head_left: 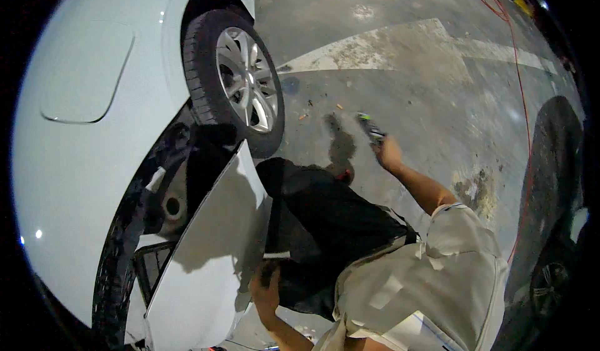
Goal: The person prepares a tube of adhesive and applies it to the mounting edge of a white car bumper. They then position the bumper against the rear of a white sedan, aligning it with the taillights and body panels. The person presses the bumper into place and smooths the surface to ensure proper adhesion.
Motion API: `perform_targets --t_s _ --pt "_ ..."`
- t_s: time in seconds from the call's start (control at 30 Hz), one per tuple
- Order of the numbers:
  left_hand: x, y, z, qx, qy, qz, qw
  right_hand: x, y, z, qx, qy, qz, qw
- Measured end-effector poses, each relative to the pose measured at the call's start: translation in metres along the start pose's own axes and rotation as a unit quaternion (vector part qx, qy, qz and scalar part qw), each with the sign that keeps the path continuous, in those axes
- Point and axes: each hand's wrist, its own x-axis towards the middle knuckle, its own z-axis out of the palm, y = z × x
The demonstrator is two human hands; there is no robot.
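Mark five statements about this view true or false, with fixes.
1. The right hand holds a black-and-green handheld tool. True.
2. The alloy wheel is all black. False: the alloy wheel has silver spokes.
3. A dark gap shows between the white bumper cover and the car body. True.
4. The left hand rests on the fuel flap. False: the left hand is by the bumper cover's edge.
5. A red cable or hose lies on the floor. True.

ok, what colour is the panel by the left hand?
The panel is white, partly in shadow; see the head view.
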Motion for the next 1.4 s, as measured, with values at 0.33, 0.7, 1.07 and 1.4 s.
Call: perform_targets --t_s 0.33,0.7,1.07,1.4 --pt "-0.029 -0.056 -0.059 -0.026 0.138 -0.086 0.986 -0.038 0.189 0.079 -0.218 0.163 0.192 0.943" --pt "-0.07 0.0 -0.137 0.255 0.554 0.102 0.786 -0.021 -0.188 0.037 0.359 -0.224 -0.204 0.883" --pt "-0.091 0.043 -0.255 0.445 0.456 0.007 0.77 -0.076 -0.306 0.078 0.489 -0.471 -0.078 0.73" --pt "-0.05 0.019 -0.259 0.36 0.464 0.147 0.796 -0.034 -0.278 0.119 0.491 -0.441 -0.168 0.732"
